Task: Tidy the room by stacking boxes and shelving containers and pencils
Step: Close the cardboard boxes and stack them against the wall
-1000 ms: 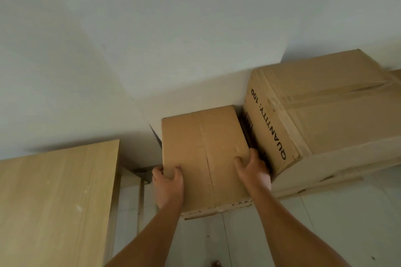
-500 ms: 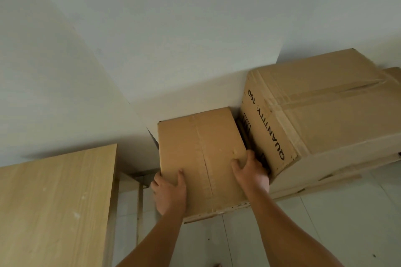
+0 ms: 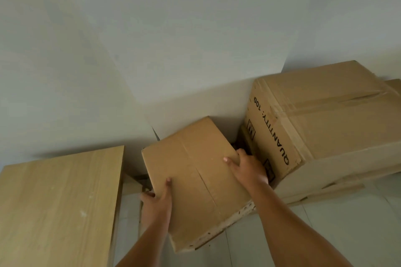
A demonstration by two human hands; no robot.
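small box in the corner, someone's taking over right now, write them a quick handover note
Left hand: grips the small box at its left edge, thumb on top.
Right hand: grips its right edge, in the gap beside the big box marked QUANTITY: 100.
Small box sits skewed in the corner between the big box and the wooden cabinet.
Done: nothing stacked in view.
Left: stack the small box; containers and pencils not in view.

Pale tiled floor (image 3: pixel 325 234) meeting a white wall. On it rest 2 cardboard boxes: a small box (image 3: pixel 195 180), tilted, and a large box (image 3: pixel 325 125) printed "QUANTITY: 100", set on flattened cardboard (image 3: pixel 338 189). A wooden cabinet (image 3: pixel 54 201) stands left.
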